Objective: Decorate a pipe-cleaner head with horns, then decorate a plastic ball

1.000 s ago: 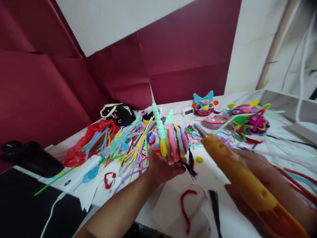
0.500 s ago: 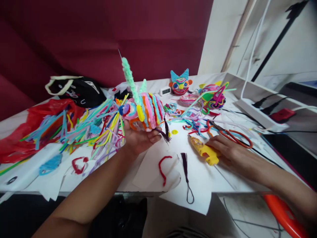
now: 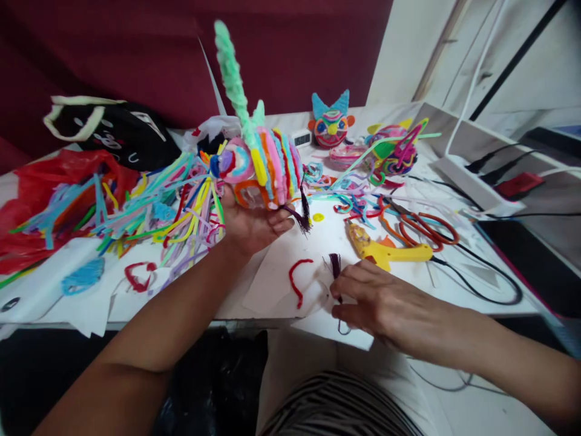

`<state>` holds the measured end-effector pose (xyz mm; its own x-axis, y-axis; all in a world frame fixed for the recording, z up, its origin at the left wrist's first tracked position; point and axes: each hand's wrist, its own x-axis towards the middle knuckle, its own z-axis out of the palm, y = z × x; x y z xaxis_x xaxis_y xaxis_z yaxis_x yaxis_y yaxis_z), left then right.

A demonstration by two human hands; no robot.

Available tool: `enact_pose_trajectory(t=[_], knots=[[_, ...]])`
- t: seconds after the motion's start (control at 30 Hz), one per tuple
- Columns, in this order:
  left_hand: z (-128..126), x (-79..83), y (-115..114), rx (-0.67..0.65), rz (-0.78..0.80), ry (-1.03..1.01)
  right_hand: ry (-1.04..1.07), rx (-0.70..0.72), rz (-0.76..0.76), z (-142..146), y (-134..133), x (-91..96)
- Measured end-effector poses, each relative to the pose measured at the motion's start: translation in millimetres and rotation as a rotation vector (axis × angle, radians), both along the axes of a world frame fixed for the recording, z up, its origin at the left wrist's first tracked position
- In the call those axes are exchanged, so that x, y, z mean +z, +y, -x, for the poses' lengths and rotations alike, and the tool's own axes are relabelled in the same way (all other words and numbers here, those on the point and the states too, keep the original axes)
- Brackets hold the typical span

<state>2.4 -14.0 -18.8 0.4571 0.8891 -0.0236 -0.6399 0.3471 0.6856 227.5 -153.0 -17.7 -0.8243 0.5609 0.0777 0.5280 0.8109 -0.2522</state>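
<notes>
Fingers of the left hand clasped the striped pipe-cleaner creature from beneath, above the white surface, probably so that its mint-green spikes and tasselled end were unobstructed. To the left lay a heap of pipe cleaners, presumably as stock. The hot-glue gun lay with its handle toward the right, and the orange-handled scissors lay just behind it, an arrangement apparently suited to the right hand. That hand's fingers were bent close about the middle of a loose dark-purple tassel; whether they were clamped on it could not be told. White paper near the tassel perhaps shielded the surface.

Counts, in descending size: pipe cleaners in the heap, too tangled to number; striped creature, one, with two spikes; cat-eared figure at the back, one, with two blue ears; glue gun, one; scissors, one pair; tassels, one loose and at least one hanging from the creature, its strands overlapping; curved red pipe cleaner on the paper, one; yellow disc, one plainly seen.
</notes>
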Motion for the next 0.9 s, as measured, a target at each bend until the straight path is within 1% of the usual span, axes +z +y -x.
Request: enact_pose_trajectory(t=[0.1,0.2,0.27,0.33,0.37,0.43,0.53,0.6,0.67,0.73,0.83,0.9], knots=[[1.1,-0.3,1.0,0.013,-0.003,-0.003,-0.051,0.057,-0.073,3.1,10.2,-4.3],[2.4,-0.8,2.1,-0.004,-0.02,-0.022,-0.057,0.118,-0.134,5.3,16.7,-8.5],[2.7,-0.8,2.4,-0.023,-0.029,-0.026,-0.053,0.132,-0.181,6.0,18.0,-13.6],[2.8,-1.0,2.5,-0.033,-0.033,-0.027,-0.059,0.112,-0.201,5.5,17.1,-17.7],[2.8,-1.2,2.7,-0.036,-0.033,-0.029,-0.05,0.096,-0.185,4.7,16.0,-17.9],[3.2,-2.4,3.2,-0.036,-0.031,-0.038,0.011,0.063,-0.076,2.4,13.1,-12.9],[4.6,-5.0,3.3,-0.043,-0.03,-0.056,0.202,-0.018,0.177,-1.2,8.6,4.7],[5.6,-6.5,2.5,-0.057,-0.035,-0.071,0.358,-0.119,0.286,-2.3,6.9,16.2],[6.4,-7.3,1.2,-0.055,-0.022,-0.08,0.53,-0.217,0.323,-1.5,7.9,23.3],[6.8,-7.5,-0.3,-0.04,0.011,-0.067,0.677,-0.289,0.329,1.3,12.3,27.1],[7.4,-7.4,-2.2,-0.023,0.045,-0.057,0.802,-0.353,0.353,9.0,22.9,32.7],[8.3,-7.6,-3.1,-0.04,0.057,-0.061,0.883,-0.404,0.411,15.3,29.8,38.5]])
